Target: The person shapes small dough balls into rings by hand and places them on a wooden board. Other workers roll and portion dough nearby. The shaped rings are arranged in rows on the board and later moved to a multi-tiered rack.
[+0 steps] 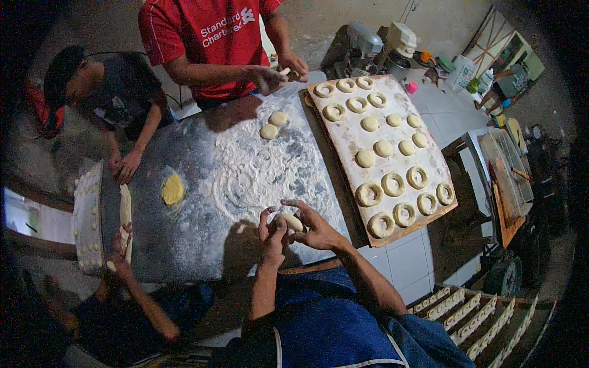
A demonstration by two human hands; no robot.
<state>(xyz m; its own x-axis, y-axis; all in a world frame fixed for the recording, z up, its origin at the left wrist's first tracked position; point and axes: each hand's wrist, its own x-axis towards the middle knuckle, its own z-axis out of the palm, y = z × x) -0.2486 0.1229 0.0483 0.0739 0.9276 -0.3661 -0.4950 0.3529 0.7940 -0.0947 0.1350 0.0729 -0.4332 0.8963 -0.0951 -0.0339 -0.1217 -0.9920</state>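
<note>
Close to the near edge of the floured table, a pale piece of dough (291,222) is held between both my hands. My left hand (273,240) has its thumb and fingers curled against the dough's left side. From the right, my right hand (316,226) grips the same piece, with its fingers bent over it. Two round dough balls (273,125) lie on the flour farther back. To the right, a floured wooden board (345,138) carries several dough rings (393,184) and several plain dough balls (383,148).
Across the table (202,245), a person in a red shirt (208,43) handles dough. Two other people at the left work a long dough strip (126,208). A yellow lump (173,189) lies mid-table. Mixers (365,42) stand behind; a rack of trays (485,316) stands lower right.
</note>
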